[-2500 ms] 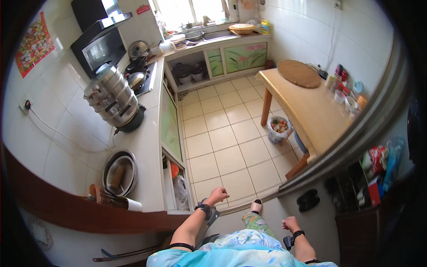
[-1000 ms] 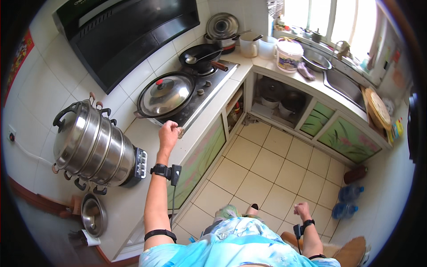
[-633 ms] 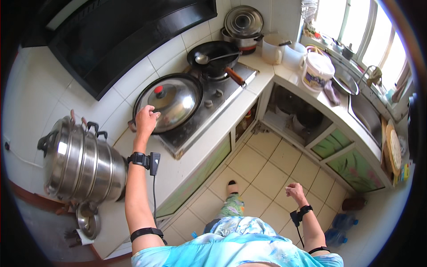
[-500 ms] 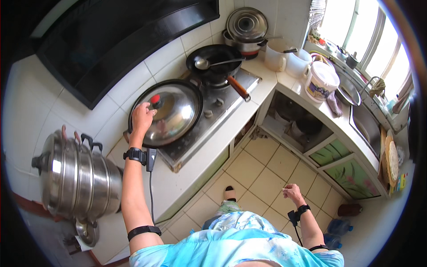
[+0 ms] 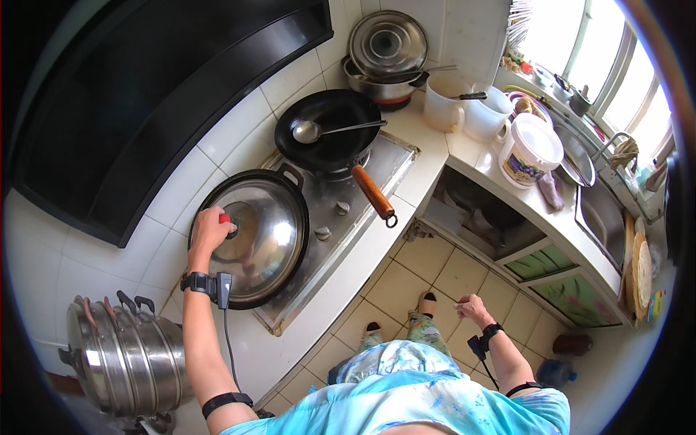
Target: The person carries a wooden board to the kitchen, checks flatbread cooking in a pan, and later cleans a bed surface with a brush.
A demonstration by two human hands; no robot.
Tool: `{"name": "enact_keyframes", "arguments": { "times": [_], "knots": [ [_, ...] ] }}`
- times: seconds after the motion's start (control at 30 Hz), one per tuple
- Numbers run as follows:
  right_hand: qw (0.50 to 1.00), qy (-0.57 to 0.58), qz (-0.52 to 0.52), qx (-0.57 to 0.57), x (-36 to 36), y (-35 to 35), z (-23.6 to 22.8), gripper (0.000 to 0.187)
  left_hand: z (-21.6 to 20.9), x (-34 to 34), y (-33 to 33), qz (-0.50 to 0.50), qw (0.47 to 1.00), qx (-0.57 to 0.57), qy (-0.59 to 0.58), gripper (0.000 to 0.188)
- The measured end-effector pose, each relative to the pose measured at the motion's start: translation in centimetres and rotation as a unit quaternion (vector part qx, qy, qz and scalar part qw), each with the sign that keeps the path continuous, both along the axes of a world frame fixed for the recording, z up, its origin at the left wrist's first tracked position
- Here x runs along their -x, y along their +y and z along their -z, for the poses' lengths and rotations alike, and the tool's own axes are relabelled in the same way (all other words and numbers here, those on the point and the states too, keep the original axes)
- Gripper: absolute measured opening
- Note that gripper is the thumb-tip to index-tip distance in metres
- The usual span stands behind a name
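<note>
A domed metal wok lid (image 5: 262,243) with a red-topped knob covers a wide dark pan (image 5: 292,172) on the near burner. The fingers of my left hand (image 5: 210,232) are closed round that knob; the lid lies flat on the pan. My right hand (image 5: 474,309) hangs in the air over the floor, at my right side, its fingers curled in with nothing seen in them. On the far burner sits a black wok (image 5: 317,119) with a wooden handle (image 5: 373,192). A metal ladle (image 5: 307,132) rests inside it.
A stacked steamer pot (image 5: 127,355) stands at the left end of the counter. The black range hood (image 5: 145,145) overhangs the stove (image 5: 351,206). At the corner are a lidded pot (image 5: 384,85), two plastic jugs (image 5: 444,109) and a white bucket (image 5: 528,156), beside the sink (image 5: 603,217).
My left hand has closed on the lid's knob, where its fingers were reaching over it before. I have stepped or leaned forward, so the view has shifted. My right hand stays curled.
</note>
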State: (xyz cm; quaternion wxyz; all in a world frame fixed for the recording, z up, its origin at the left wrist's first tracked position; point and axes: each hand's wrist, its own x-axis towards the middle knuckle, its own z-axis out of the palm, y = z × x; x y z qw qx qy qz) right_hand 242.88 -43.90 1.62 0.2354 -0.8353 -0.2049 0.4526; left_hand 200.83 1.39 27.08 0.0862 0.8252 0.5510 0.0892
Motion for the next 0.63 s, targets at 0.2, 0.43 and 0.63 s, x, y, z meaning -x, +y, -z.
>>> {"name": "enact_keyframes", "arguments": {
  "times": [0.2,0.43,0.63],
  "knots": [
    [0.999,0.035,-0.033,-0.01,-5.7,3.0,1.7,0.02,-2.9,-0.7,-1.0,-0.031,0.999,-0.032,-0.006,0.03],
    [0.999,0.031,-0.04,0.005,-13.9,4.6,5.1,0.021,-10.2,-8.7,-0.5,-0.035,0.99,-0.017,-0.139,0.023],
    [0.997,0.057,-0.029,-0.031,-18.4,6.6,5.4,0.019,-11.3,-21.4,4.1,0.044,0.991,-0.052,-0.117,0.028]
  ]
}}
